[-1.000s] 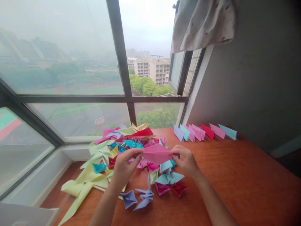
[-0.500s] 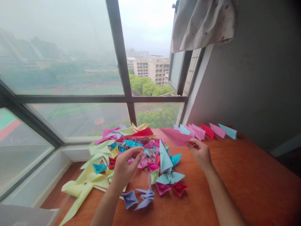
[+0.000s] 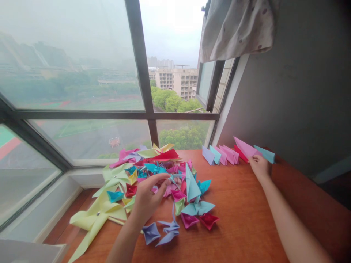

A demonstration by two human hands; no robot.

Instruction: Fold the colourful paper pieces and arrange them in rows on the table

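Observation:
My right hand point(image 3: 260, 166) pinches a pink paper airplane point(image 3: 245, 147) by its near end, at the right part of a row of folded planes. The held plane covers part of a red paper plane point(image 3: 240, 155) and overlaps a light blue paper plane point(image 3: 266, 154). My left hand point(image 3: 149, 193) hovers over the heap of origami, thumb and forefinger curved with a small gap between them. Nothing shows in its grasp. Close to its fingertips lie small folded pieces and an upright pale blue paper plane point(image 3: 192, 184).
A lavender plane point(image 3: 208, 155) begins the row on the wooden table point(image 3: 233, 219). Yellow pinwheels point(image 3: 100, 215), paper boats point(image 3: 210, 220) and a lavender crane point(image 3: 170, 231) lie around the heap. Windows point(image 3: 82, 73) stand behind, with a curtain point(image 3: 238, 29) above.
My right hand has carried the pink paper airplane rightward from beside the heap to the row. My left hand has stayed nearly in place.

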